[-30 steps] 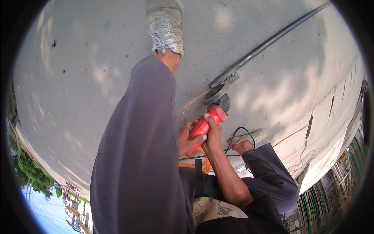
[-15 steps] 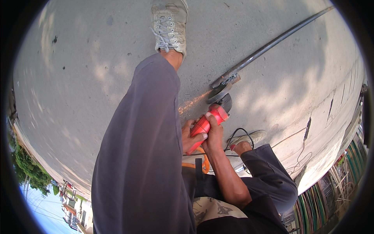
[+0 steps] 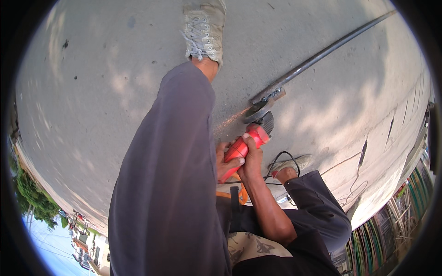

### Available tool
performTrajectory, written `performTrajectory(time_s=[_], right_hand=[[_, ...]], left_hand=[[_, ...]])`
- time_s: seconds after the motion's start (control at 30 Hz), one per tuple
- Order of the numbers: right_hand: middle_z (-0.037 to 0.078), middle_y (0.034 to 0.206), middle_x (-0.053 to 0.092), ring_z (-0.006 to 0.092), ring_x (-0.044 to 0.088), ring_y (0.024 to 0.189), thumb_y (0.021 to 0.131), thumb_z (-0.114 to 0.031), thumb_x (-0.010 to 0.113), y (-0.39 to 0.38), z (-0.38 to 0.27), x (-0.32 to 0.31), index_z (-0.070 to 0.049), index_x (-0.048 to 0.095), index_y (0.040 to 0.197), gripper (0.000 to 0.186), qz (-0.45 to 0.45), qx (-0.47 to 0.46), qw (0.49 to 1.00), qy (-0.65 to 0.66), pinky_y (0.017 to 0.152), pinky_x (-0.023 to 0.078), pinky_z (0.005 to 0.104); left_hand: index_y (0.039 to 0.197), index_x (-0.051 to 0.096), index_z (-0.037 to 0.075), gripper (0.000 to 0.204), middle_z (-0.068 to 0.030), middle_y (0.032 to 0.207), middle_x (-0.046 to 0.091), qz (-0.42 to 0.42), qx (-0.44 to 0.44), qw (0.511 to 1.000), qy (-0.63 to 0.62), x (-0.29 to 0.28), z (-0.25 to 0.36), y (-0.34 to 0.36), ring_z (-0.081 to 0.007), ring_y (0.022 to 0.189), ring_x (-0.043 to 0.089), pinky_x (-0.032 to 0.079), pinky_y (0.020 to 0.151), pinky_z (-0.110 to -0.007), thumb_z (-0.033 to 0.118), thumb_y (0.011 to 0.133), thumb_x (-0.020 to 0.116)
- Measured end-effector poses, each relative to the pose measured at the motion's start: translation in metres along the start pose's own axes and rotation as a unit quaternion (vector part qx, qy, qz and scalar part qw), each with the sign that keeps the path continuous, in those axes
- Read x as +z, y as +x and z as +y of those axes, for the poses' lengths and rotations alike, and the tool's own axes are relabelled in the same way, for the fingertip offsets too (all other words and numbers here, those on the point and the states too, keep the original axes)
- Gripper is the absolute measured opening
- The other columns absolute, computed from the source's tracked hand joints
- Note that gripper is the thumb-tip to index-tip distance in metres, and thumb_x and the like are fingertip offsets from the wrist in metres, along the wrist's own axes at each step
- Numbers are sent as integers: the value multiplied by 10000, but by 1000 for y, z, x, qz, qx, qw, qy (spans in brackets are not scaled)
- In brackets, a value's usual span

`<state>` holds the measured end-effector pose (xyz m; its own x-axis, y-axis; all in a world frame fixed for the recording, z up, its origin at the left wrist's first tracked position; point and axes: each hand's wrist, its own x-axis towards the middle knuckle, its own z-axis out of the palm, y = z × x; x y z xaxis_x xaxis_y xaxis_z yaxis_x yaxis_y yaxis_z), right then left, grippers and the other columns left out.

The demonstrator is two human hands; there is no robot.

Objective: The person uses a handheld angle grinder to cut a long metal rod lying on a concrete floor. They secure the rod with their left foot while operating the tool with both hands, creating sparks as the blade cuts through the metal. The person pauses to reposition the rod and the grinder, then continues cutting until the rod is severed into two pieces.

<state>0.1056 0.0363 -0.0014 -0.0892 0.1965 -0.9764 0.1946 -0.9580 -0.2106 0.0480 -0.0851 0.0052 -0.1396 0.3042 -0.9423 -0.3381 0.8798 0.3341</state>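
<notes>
My right hand (image 3: 252, 158) is wrapped tight around the red angle grinder (image 3: 244, 145), my left hand (image 3: 226, 162) closed under its body. Its disc bites the end of the long steel bar (image 3: 317, 57) lying on the concrete ground (image 3: 92, 92) (sparks flying). It's heavy, rigid, probably kicks; grip the body, never near the disc.

Outdoor street worksite, concrete pavement (image 3: 92, 92), buildings (image 3: 90, 241)

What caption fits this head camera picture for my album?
Both hands, left hand and right hand, grip a red grinder cutting a long metal bar, sparks on concrete ground.
</notes>
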Motion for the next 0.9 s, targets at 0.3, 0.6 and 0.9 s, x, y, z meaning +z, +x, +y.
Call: performTrajectory(time_s=[0.3, 0.6, 0.9], right_hand=[[160, 908, 689, 266, 700, 769, 951, -297, 742, 11, -6, -9, 38, 602, 1089, 388, 12, -39, 999, -27, 697, 624, 409], [142, 897, 702, 227, 691, 769, 950, -187, 730, -5, 2, 4, 15, 623, 1064, 255, 16, 5, 1000, 2, 699, 585, 374], [149, 918, 701, 233, 689, 774, 951, -183, 729, 1, -10, 3, 17, 619, 1066, 256, 22, -9, 1000, -3, 698, 586, 378]], left_hand=[[1450, 486, 29, 875, -250, 1212, 685, 17, 27, 996, -88, 16, 1, 14, -356, 1141, 681, 492, 1005, -479, 582, 848, 799], [1447, 503, 46, 912, -234, 1224, 661, 37, 23, 996, -77, 14, -16, 0, -357, 1146, 647, 460, 1024, -505, 645, 822, 790], [1470, 480, 37, 877, -238, 1268, 657, -14, 10, 996, -82, 5, 2, 8, -350, 1158, 654, 460, 1040, -470, 586, 860, 789]])
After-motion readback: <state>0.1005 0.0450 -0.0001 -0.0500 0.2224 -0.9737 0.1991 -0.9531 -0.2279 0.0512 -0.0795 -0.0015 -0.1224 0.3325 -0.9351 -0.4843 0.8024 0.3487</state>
